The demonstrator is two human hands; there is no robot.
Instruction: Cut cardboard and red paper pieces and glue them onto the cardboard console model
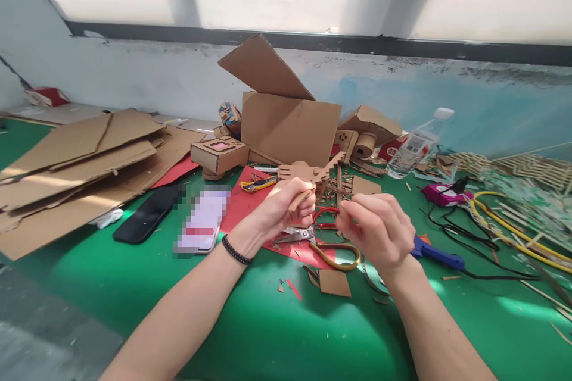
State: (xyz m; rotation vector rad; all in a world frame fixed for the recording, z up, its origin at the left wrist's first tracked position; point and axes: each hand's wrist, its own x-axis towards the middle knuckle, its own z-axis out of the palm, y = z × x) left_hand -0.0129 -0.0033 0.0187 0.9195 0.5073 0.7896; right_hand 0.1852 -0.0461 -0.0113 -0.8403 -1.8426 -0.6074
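Held up over the green table [286, 333], my left hand [279, 208] is closed on a small cardboard piece [300, 200]. My right hand [379, 229] is a little to its right, thumb and fingers pinched together; whatever they may hold is too small to make out. The hands are apart. Below and between them lie gold-handled scissors [336, 255] and a red-handled tool [325, 223] on a red sheet [241, 202]. Just beyond is a layered cardboard cutout [306, 171]. A small cardboard square [335, 283] rests nearer to me.
Cardboard sheets [80, 172] are stacked left, near a black phone [145, 217] and a lit phone [203, 220]. A yellow utility knife [259, 184] and cardboard box [220, 155] sit behind. Rightward are a blue glue gun [440, 255], cables, a water bottle [413, 149] and a purple power strip [447, 194].
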